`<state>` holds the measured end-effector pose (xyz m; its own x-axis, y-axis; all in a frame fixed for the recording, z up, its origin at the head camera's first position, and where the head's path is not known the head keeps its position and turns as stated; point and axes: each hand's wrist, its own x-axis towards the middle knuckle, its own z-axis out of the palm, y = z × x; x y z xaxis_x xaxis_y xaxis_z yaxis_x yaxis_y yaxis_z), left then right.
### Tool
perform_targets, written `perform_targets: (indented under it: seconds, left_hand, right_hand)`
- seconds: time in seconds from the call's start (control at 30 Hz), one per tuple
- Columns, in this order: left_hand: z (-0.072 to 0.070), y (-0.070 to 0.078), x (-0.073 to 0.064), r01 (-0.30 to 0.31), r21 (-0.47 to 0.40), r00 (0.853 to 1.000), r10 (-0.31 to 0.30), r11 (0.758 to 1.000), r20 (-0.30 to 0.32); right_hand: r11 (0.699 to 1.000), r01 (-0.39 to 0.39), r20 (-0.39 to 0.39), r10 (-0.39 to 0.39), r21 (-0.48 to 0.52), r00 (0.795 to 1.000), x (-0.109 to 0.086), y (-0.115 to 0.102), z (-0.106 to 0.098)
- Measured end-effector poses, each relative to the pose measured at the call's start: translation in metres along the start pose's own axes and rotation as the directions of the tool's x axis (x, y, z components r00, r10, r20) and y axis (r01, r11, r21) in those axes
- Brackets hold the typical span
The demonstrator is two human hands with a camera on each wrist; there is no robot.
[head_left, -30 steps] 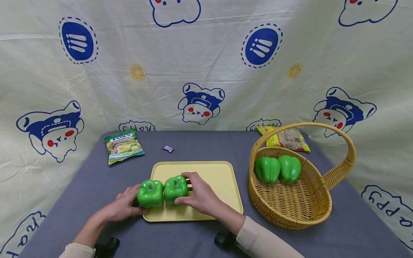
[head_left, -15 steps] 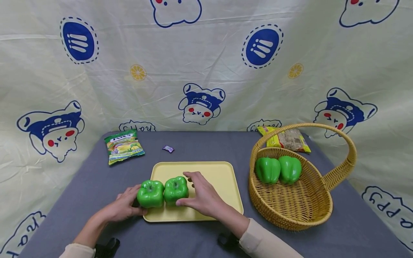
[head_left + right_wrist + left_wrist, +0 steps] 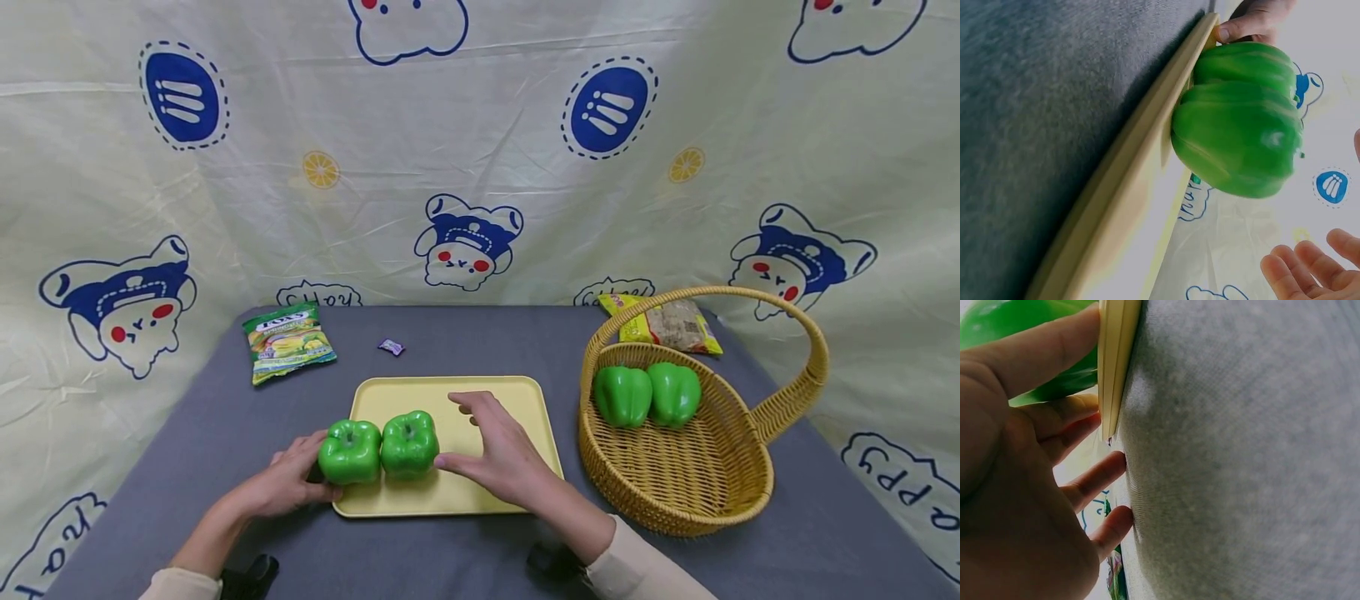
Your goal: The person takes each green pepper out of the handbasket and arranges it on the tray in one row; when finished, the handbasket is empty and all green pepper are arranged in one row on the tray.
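Note:
Two green bell peppers stand upright side by side on the left part of the yellow tray (image 3: pixel 502 487), the left pepper (image 3: pixel 349 452) against the right pepper (image 3: pixel 409 444). My left hand (image 3: pixel 288 475) rests at the outer side of the left pepper. In the left wrist view, its fingers are fairly straight and spread, the thumb (image 3: pixel 1054 353) at the tray rim and two fingers on the cloth; whether it touches the pepper I cannot tell. Over the tray's right half, my right hand (image 3: pixel 498 450) has thumb and fingers apart around nothing, the thumb tip close to the right pepper.
To the right stands a wicker basket (image 3: pixel 675 521) with an arched handle, holding two more green bell peppers (image 3: pixel 648 396). A yellow-topped packet (image 3: pixel 667 325) lies behind it. A green snack bag (image 3: pixel 288 342) and a small purple wrapped candy (image 3: pixel 391 346) lie at the back left.
My right hand has let go of the right pepper and drawn away to the right, its fingers parted. The left hand and both peppers on the tray have stayed put.

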<state>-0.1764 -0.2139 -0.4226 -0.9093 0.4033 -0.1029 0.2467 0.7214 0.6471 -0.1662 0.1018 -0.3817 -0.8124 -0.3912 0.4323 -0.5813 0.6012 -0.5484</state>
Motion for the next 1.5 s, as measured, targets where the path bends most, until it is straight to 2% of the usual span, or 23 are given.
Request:
perform_targets:
  seconds: [0.43, 0.73, 1.0, 1.23, 1.5]
  left_hand:
    - [0.000, 0.003, -0.003, -0.033, 0.023, 0.999, 0.033, 0.999, -0.017]
    - [0.001, 0.002, -0.003, -0.027, 0.026, 0.999, 0.027, 0.999, -0.017]
    - [-0.001, 0.002, -0.003, -0.037, 0.019, 0.999, 0.037, 0.999, -0.012]
    - [-0.001, 0.002, -0.003, -0.037, 0.019, 0.999, 0.037, 0.999, -0.019]
    - [0.000, 0.002, -0.003, -0.037, 0.020, 0.999, 0.037, 0.999, -0.011]
  right_hand:
    - [0.997, -0.034, -0.052, 0.031, -0.065, 0.998, -0.013, 0.008, -0.032]
    - [0.996, -0.056, -0.073, 0.050, -0.069, 0.996, -0.019, 0.013, -0.055]
    - [0.995, -0.045, -0.115, 0.035, -0.093, 0.993, -0.025, 0.021, -0.070]
    - [0.989, -0.099, -0.120, 0.086, -0.108, 0.989, -0.028, 0.029, -0.086]
    - [0.979, -0.117, -0.148, 0.092, -0.166, 0.985, -0.028, 0.040, -0.103]
